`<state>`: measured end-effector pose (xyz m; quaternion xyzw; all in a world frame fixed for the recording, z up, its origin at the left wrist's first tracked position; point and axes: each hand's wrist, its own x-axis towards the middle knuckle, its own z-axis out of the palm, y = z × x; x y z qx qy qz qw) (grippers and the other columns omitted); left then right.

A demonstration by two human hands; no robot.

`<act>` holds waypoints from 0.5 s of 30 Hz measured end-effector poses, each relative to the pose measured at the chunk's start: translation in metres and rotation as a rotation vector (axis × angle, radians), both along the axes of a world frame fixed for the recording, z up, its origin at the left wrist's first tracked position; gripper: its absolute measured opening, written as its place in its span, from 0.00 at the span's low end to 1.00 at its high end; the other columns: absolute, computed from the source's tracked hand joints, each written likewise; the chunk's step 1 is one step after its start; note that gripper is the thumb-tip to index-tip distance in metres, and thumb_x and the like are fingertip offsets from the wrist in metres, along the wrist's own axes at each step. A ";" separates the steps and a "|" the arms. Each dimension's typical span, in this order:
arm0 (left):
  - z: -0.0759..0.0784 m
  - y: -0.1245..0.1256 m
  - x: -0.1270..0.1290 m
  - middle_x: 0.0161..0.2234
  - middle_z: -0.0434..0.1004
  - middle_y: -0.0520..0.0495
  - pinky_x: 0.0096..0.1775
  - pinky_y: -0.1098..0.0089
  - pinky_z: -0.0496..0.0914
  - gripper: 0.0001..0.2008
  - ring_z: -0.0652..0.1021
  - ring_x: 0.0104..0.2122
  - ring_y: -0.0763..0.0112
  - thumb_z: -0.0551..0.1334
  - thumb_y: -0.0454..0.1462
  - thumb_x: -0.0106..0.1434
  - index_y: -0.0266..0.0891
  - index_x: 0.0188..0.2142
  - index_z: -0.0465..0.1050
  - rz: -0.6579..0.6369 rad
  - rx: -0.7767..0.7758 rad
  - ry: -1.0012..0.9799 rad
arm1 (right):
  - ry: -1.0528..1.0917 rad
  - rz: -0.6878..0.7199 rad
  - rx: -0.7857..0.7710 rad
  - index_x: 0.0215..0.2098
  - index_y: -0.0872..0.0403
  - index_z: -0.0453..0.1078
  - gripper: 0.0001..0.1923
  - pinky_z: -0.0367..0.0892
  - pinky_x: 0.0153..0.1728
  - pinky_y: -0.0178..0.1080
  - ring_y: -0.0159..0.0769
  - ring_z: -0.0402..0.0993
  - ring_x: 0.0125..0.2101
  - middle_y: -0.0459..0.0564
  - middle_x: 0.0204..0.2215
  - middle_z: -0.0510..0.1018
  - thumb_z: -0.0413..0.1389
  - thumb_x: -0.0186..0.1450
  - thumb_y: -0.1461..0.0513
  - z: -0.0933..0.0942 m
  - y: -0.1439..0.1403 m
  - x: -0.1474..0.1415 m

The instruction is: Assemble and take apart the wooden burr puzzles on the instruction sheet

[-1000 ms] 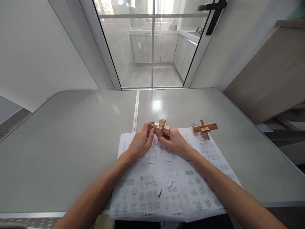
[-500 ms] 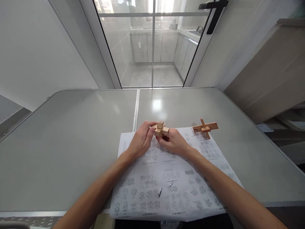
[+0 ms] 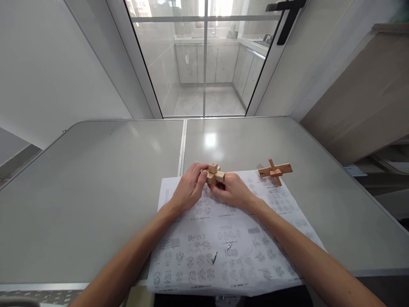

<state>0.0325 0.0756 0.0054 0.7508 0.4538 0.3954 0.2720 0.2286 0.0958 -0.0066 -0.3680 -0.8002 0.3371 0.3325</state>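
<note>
Both hands meet over the far edge of the printed sheet, mid tabletop: left hand and right hand each have the grip clamped on the small wooden block puzzle, fingers pinching it from either side, held just above the paper. A second wooden cross puzzle lies by the sheet's far right corner, near the right hand but apart from it. The sheet hangs over the near tabletop edge; glass door is beyond the far edge.
</note>
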 end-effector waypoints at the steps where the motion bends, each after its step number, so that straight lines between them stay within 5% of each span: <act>1: 0.000 0.000 0.000 0.49 0.77 0.42 0.47 0.61 0.76 0.21 0.79 0.43 0.63 0.45 0.48 0.82 0.42 0.55 0.72 0.002 -0.009 -0.001 | -0.001 -0.001 0.002 0.26 0.50 0.55 0.15 0.55 0.26 0.36 0.29 0.55 0.22 0.40 0.20 0.62 0.54 0.67 0.61 0.000 0.000 0.000; 15: 0.003 0.000 0.000 0.46 0.81 0.42 0.46 0.62 0.75 0.24 0.81 0.42 0.62 0.47 0.51 0.81 0.40 0.57 0.74 0.032 -0.095 -0.052 | 0.040 -0.021 0.011 0.29 0.51 0.62 0.13 0.58 0.27 0.37 0.30 0.60 0.24 0.41 0.24 0.68 0.54 0.72 0.59 -0.003 0.000 0.001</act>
